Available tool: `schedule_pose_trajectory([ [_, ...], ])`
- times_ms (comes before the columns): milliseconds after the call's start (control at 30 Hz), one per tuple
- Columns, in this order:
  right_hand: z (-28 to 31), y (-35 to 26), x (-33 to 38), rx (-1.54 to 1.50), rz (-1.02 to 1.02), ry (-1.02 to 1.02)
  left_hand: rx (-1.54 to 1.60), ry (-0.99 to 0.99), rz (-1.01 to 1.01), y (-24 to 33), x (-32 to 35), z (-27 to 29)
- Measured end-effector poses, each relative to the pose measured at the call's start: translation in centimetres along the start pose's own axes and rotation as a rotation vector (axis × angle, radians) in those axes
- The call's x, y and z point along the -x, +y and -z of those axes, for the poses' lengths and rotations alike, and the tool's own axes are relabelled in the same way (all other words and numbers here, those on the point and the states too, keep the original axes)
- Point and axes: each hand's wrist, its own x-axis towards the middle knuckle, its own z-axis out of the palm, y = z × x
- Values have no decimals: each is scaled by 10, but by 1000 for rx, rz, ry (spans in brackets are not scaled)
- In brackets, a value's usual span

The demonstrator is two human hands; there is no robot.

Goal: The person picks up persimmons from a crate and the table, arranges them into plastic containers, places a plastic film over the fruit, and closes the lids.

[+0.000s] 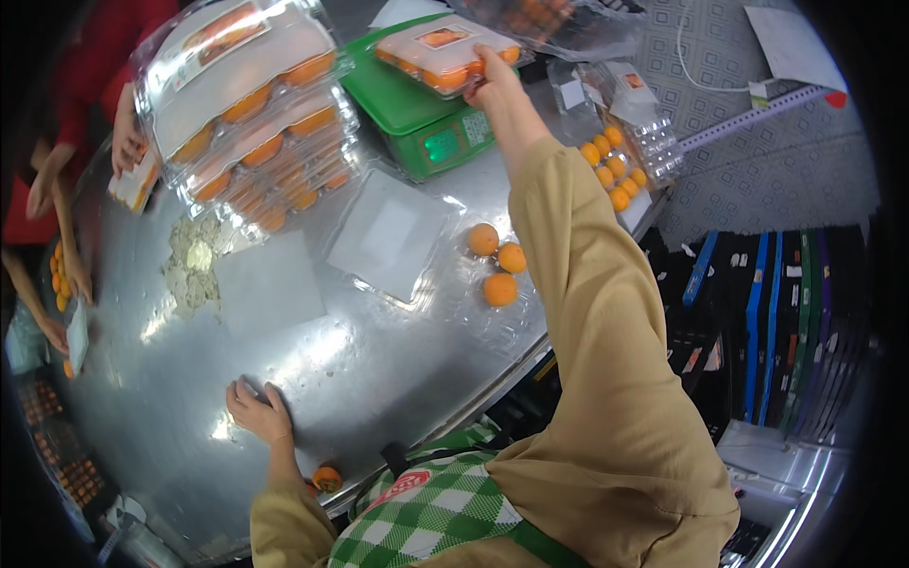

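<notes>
Apron: green-and-white check (431,511), nearest the camera, between tan sleeves.
Left hand: (258,414) palm down on the metal table (369,379); thumb apart from loosely curved fingers.
Loose fruit: one orange fruit (328,480) near the left wrist, at the table's edge.
Right hand: (492,80) gripping the near right corner of a filled pack.
Filled pack: clear shell (445,47), orange fruit under a white sheet and printed label; over the green scale (388,109), full contact with its top unclear.
Open shell: clear plastic (464,327), three orange fruits (500,290) in one half; white sheet (386,232) on the other.
Stack: closed clear packs of orange fruit (241,109), left of scale.
Right edge: cluster of orange fruits (615,166) beside clear moulded trays (655,151).
Co-worker: a hand (126,142) on another pack (135,185).
</notes>
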Motion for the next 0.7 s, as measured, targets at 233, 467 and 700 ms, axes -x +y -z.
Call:
schedule_pose_trajectory([
  [233,52,-15,157,164,531,5,-38,21,-13,0,8,-3],
  [467,238,-54,441,827,459,-156,-189,-44,-47,-36,11,-13],
  [700,341,-24,660,1683,353,-176,-194,86,-114,-50,-44,-56],
])
